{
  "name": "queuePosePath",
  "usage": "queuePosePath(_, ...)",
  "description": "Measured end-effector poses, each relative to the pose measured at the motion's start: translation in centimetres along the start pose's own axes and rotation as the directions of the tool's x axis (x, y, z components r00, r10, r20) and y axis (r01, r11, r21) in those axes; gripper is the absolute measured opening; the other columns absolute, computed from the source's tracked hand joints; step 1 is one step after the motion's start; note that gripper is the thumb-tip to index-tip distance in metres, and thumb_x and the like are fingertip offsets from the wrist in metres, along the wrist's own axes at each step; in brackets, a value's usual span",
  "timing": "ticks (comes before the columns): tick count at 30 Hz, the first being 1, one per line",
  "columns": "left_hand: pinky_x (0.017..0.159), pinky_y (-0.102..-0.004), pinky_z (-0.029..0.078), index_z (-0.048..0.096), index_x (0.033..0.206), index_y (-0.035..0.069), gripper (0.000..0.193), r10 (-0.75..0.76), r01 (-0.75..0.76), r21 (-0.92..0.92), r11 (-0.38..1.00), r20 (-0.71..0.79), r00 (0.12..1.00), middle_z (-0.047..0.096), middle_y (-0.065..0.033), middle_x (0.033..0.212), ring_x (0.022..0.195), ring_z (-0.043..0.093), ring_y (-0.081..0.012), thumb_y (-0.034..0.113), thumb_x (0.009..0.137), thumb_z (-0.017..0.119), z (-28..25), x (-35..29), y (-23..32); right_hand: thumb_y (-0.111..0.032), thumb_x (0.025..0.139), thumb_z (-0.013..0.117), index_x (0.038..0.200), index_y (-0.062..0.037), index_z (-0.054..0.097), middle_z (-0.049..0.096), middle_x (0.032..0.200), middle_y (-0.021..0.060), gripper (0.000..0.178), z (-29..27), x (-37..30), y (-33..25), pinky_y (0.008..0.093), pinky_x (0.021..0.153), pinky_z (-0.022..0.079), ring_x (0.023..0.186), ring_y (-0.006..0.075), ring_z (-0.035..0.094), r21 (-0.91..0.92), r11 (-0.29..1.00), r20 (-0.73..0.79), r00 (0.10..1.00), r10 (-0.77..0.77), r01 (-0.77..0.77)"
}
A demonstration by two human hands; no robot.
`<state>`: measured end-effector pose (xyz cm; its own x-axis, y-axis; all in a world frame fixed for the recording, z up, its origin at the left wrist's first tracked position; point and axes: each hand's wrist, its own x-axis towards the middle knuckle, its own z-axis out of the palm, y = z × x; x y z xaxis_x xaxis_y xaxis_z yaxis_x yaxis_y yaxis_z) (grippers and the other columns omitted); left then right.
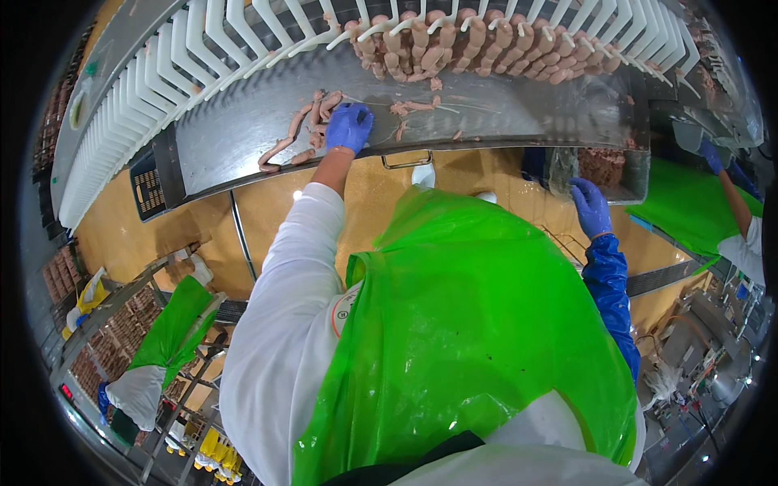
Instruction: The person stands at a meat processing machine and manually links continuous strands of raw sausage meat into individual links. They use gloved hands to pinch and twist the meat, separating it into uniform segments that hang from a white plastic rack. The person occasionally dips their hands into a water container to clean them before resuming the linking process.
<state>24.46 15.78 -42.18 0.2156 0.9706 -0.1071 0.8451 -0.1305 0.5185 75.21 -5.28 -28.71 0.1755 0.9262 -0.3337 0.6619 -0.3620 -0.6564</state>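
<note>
Left hand (pixel 350 127): gloved, back upward, fingers curled at the right side of the loose links; the palm is hidden, so whether it grips one cannot be told.
Right hand (pixel 592 207): gloved, fingers partly bent and apart, nothing seen in it; it is beside the bin (pixel 641 182), contact uncertain.
Loose links (pixel 315 120): in a tangle on the table (pixel 235 130), around the left hand, one long piece curving toward the near edge.
Handling: probably light, soft and limp, slick on the metal; a hard pinch could split the casing.
Hold: best around a plump middle with several fingers, a long piece supported at two points.
Scraps (pixel 415 106): right of the left hand, apparently torn, suggesting fragility.
Hung links (pixel 474 49): in dense loops from the white hooks (pixel 219 36) along the far side; as a mass, likely heavy.
</note>
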Motion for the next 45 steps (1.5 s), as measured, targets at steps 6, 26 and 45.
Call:
queuePosePath(6, 0.092, -0.0460, 0.049, 0.053, 0.133, 0.012, 0.059, 0.254, -0.285, 0.197, 0.938, 0.165, 0.953, 0.060, -0.0190, 0.123, 0.107, 0.060, -0.0369, 0.031, 0.080, 0.071, 1.2, 2.6, 5.0, -0.022, 0.093, 0.062, 0.113, -0.0035, 0.067, 0.069, 0.107, 0.0158, 0.028, 1.1, 1.4, -0.8, 0.0360, 0.088, 0.051, 0.098, 0.0275, 0.067, -0.163, 0.978, -0.019, 0.991, -0.134, 0.129)
queuePosePath(26, 0.104, -0.0399, 0.043, 0.059, 0.128, 0.009, 0.040, 0.302, -0.296, -0.073, 0.952, 0.365, 0.881, 0.060, -0.0176, 0.130, 0.121, 0.056, -0.0330, 0.027, 0.092, 0.055, 11.1, 8.6, 20.4, -0.023, 0.094, 0.060, 0.106, -0.0042, 0.069, 0.069, 0.102, 0.0149, 0.024, -15.8, 12.9, 11.9, 0.0373, 0.086, 0.051, 0.094, 0.0286, 0.067, 0.052, 0.988, -0.521, 0.847, -0.100, 0.149)
queuePosePath(45, 0.098, -0.0393, 0.046, 0.065, 0.116, 0.006, 0.034, -0.049, 0.091, -0.228, 0.969, 0.184, 0.982, 0.064, -0.0169, 0.121, 0.114, 0.059, -0.0344, 0.029, 0.091, 0.061, 12.5, 3.5, 25.5, -0.027, 0.087, 0.062, 0.111, -0.0089, 0.068, 0.071, 0.102, 0.0147, 0.031, -36.5, 36.5, 4.4, 0.0412, 0.081, 0.054, 0.093, 0.0292, 0.069, -0.663, 0.712, 0.237, 0.967, -0.095, 0.232)
